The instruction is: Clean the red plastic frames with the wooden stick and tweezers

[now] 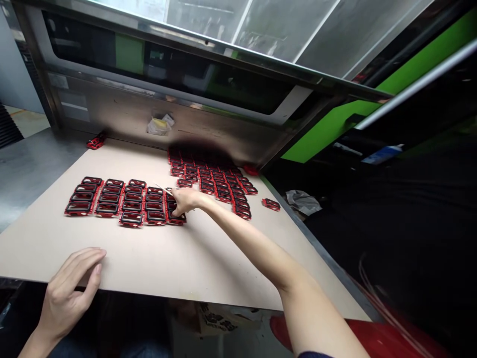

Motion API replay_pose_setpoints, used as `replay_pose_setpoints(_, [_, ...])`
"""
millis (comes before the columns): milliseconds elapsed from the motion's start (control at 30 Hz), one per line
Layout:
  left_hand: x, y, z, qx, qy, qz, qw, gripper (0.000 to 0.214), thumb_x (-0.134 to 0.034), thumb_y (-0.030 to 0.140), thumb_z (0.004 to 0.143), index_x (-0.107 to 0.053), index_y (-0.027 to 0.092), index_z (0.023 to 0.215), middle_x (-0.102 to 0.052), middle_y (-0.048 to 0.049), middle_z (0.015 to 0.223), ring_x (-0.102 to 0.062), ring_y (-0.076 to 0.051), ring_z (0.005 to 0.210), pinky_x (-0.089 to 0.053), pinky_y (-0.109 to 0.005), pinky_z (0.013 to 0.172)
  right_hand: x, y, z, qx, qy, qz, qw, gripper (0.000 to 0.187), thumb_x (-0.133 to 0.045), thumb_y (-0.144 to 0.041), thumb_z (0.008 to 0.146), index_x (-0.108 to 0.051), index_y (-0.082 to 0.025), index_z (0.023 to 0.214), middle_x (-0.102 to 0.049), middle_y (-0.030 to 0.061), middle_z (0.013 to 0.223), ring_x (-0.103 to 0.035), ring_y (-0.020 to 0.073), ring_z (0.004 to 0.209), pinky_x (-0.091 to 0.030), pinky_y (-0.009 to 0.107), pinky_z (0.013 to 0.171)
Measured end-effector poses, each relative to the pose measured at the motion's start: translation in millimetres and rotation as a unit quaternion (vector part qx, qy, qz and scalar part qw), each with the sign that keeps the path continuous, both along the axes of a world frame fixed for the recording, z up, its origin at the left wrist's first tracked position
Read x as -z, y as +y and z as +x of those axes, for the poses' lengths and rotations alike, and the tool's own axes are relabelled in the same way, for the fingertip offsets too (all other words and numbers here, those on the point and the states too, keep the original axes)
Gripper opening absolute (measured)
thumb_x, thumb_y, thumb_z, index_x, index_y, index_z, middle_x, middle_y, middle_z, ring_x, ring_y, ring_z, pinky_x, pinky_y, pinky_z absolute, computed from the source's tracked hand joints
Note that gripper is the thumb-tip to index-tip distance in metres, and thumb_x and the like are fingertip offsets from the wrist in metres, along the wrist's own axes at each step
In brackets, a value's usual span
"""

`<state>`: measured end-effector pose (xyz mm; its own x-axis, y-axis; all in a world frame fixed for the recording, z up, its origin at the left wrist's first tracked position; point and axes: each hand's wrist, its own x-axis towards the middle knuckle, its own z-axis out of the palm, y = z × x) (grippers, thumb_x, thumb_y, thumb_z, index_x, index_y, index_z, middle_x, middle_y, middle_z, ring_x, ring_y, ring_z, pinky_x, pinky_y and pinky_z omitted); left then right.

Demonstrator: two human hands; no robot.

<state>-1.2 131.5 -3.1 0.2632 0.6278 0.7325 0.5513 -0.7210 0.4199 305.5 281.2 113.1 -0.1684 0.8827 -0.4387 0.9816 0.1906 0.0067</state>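
Note:
My right hand (pixel 183 200) reaches across the board to the rightmost column of red-and-black rectangular frames (pixel 176 220). Its thumb presses the near frame and its other fingers bend over the column's far end, partly hiding it. A thin pointed sliver (pixel 163 188) sticks out leftward by these fingertips; what it belongs to is hidden. Left of this column, several more short columns of the same frames (pixel 131 206) lie in lines. Near the board's front edge, my left hand (pixel 70 288) is open, holding nothing, its fingers stretched and slightly curved.
A dense group of like frames (pixel 219 181) lies at the back right of the pale board (pixel 149 258). One frame (pixel 271 204) sits alone by the right edge, and a red-and-black piece (pixel 96 141) at the far left corner. Behind rises a metal machine panel (pixel 122 112).

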Motion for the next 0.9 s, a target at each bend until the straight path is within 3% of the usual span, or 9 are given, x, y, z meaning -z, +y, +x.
replay_pose_setpoints(233, [1.5,0.0,-2.2,0.019,-0.02,-0.006,1.0,0.027,-0.061,0.006,0.098,-0.067,0.019,0.12,-0.074,-0.0084,0.111,-0.071,-0.022,0.103,-0.055,-0.034,0.096,-13.7,-8.2,8.8,0.045,0.071,0.002,0.996,0.049,-0.091,-0.033,0.066,-0.065,-0.019,0.105,-0.075,0.0012,0.073,-0.074,0.0242,0.074,-0.049,0.028,0.068])
replay_pose_setpoints(300, [-0.2,-0.7,-3.6,0.015,-0.027,-0.019,0.999,0.023,-0.061,0.008,0.099,-0.068,0.019,0.117,-0.074,-0.0072,0.11,-0.071,-0.021,0.102,-0.055,-0.032,0.095,-20.8,-20.5,21.1,0.069,0.132,0.029,0.988,0.047,-0.086,-0.036,0.074,-0.063,-0.019,0.111,-0.075,0.001,0.075,-0.071,0.021,0.068,-0.05,0.027,0.066])
replay_pose_setpoints(367, [-5.6,0.2,-2.2,0.004,-0.028,-0.034,0.999,0.017,-0.06,0.012,0.101,-0.069,0.02,0.113,-0.074,-0.0052,0.104,-0.071,-0.019,0.096,-0.056,-0.03,0.089,-24.6,-40.5,34.5,0.097,0.211,0.059,0.971,0.035,-0.07,-0.042,0.09,-0.061,-0.02,0.116,-0.073,0.0005,0.076,-0.067,0.0172,0.062,-0.049,0.025,0.062])
replay_pose_setpoints(433, [-14.3,5.5,5.3,-0.003,-0.011,-0.038,0.999,0.014,-0.058,0.015,0.103,-0.069,0.02,0.11,-0.073,-0.0034,0.094,-0.07,-0.018,0.086,-0.055,-0.028,0.078,-21.5,-66.6,45.7,0.126,0.291,0.084,0.944,0.038,-0.043,-0.051,0.102,-0.061,-0.019,0.107,-0.064,-0.0006,0.062,-0.059,0.016,0.052,-0.047,0.026,0.056])
replay_pose_setpoints(533, [-28.2,25.6,30.8,0.014,0.05,-0.044,0.998,0.02,-0.051,0.022,0.107,-0.071,0.02,0.111,-0.072,-0.0039,0.09,-0.069,-0.02,0.084,-0.055,-0.03,0.075,-2.0,-109.1,53.0,0.168,0.395,0.123,0.895,0.068,-0.013,-0.067,0.101,-0.061,-0.02,0.087,-0.06,0.003,0.059,-0.048,0.0144,0.045,-0.04,0.027,0.049])
replay_pose_setpoints(633, [-36.8,55.5,66.1,0.026,0.134,-0.098,0.986,0.025,-0.049,0.019,0.103,-0.073,0.019,0.109,-0.069,-0.0066,0.09,-0.067,-0.024,0.086,-0.055,-0.033,0.072,27.0,-146.5,48.8,0.227,0.488,0.185,0.822,0.081,-0.012,-0.084,0.092,-0.057,-0.021,0.069,-0.058,0.0039,0.057,-0.031,0.0102,0.04,-0.027,0.027,0.042])
replay_pose_setpoints(733, [-43.5,80.9,95.2,0.035,0.198,-0.162,0.966,0.018,-0.056,0.013,0.095,-0.072,0.019,0.093,-0.067,-0.0092,0.091,-0.066,-0.027,0.091,-0.053,-0.031,0.067,52.9,-174.4,40.3,0.251,0.525,0.207,0.786,0.082,-0.022,-0.089,0.092,-0.059,-0.021,0.064,-0.049,0.0003,0.05,-0.037,0.0109,0.041,-0.029,0.026,0.042])
replay_pose_setpoints(767, [-46.7,85.7,101.2,0.036,0.211,-0.183,0.96,0.019,-0.055,0.01,0.093,-0.07,0.019,0.085,-0.066,-0.0096,0.089,-0.065,-0.027,0.09,-0.053,-0.031,0.067,59.4,-181.7,37.8,0.267,0.566,0.213,0.751,0.079,-0.034,-0.088,0.092,-0.062,-0.02,0.064,-0.048,-0.001,0.047,-0.037,0.0105,0.041,-0.029,0.025,0.042])
replay_pose_setpoints(900, [-67.5,78.9,104.4,0.05,0.214,-0.257,0.941,0.022,-0.051,0.012,0.093,-0.064,0.019,0.076,-0.067,-0.0096,0.086,-0.066,-0.027,0.088,-0.054,-0.034,0.073,72.9,-202.9,28.5,0.25,0.651,0.245,0.673,0.06,-0.056,-0.072,0.096,-0.075,-0.017,0.079,-0.066,0.0033,0.056,-0.037,0.0089,0.041,-0.03,0.024,0.041])
